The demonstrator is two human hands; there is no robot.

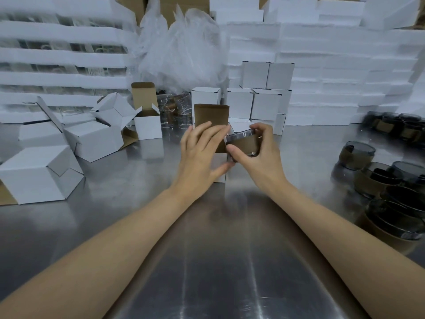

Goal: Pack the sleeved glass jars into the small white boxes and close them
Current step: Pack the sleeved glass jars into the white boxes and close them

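Sleeved jar (pixel 243 143) tilted in the right hand (pixel 259 153), gripped between thumb and curled fingers, just right of the left hand (pixel 202 153). Left fingers spread straight against the small white box (pixel 219 168), whose brown flap (pixel 211 113) stands upright behind them.

Glossy brushed-metal table (pixel 207 261); matt white cardboard boxes (pixel 39 178).
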